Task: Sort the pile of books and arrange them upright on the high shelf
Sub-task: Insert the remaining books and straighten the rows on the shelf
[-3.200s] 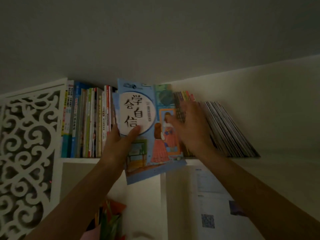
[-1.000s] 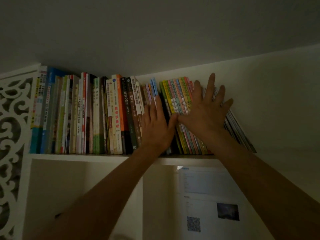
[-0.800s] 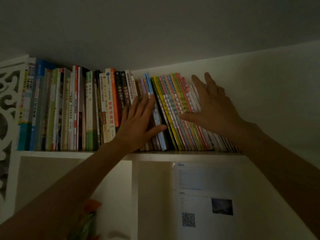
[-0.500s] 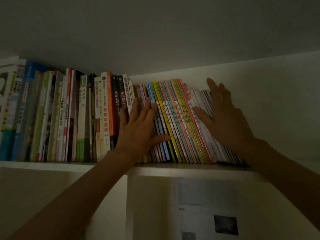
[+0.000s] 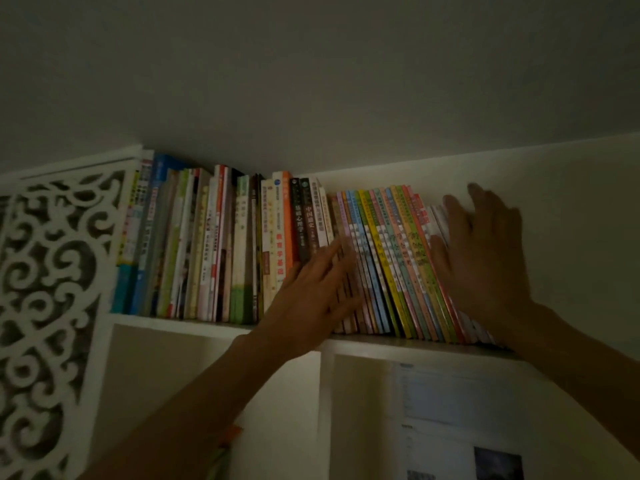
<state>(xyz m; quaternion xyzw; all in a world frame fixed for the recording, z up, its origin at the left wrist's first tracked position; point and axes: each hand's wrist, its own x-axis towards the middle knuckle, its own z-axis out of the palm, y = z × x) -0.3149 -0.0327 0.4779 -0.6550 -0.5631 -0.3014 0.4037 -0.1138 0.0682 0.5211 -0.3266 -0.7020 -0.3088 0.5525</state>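
Left hand lying flat with straight fingers on leaning books, right hand pressing open-palmed on their far end (motion-blurred), shelf bearing them.

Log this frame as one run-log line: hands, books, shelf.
left hand: open, flat on spines | right hand: open, against white books | thin colourful books: tops leaning left | high shelf: row not fully upright

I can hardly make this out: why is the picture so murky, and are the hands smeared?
Head view: dim light, colours muted; both the left hand and right hand are motion-blurred, while the books stay fairly sharp and the shelf edge bows from wide-angle distortion.
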